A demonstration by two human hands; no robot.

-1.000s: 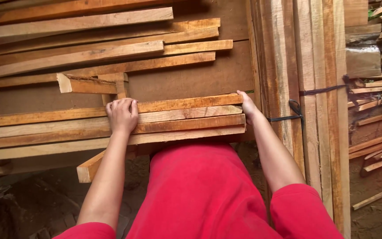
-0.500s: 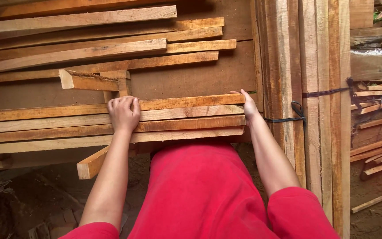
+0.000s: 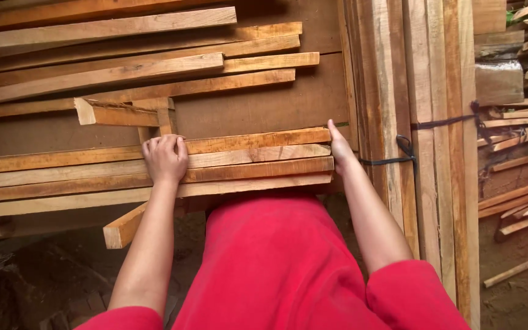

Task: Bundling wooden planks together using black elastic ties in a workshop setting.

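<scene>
A person in a red shirt (image 3: 276, 269) leans over a stack of four long wooden slats (image 3: 245, 160) that lies crosswise in front of the body, both bare arms stretched out to it. The left hand (image 3: 166, 159) lies palm down on top of the stack, about midway along what is in view, fingers curled over the far edge of the top slat and pressing on it. The right hand (image 3: 339, 148) is set flat against the right-hand ends of the slats, fingers straight and together, pointing away from the body; it grips nothing. The stack thus sits between the two hands, under the left and end-on to the right. Just right of the right hand runs a bundle of planks (image 3: 423, 122) laid lengthwise and bound with a dark cord (image 3: 406, 150). Beyond the stack, more loose slats (image 3: 135, 67) lie fanned across a brown board (image 3: 288, 104). A short block (image 3: 123, 227) juts from beneath the stack near the left forearm. Offcuts (image 3: 520, 201) litter the dirt at far right.
</scene>
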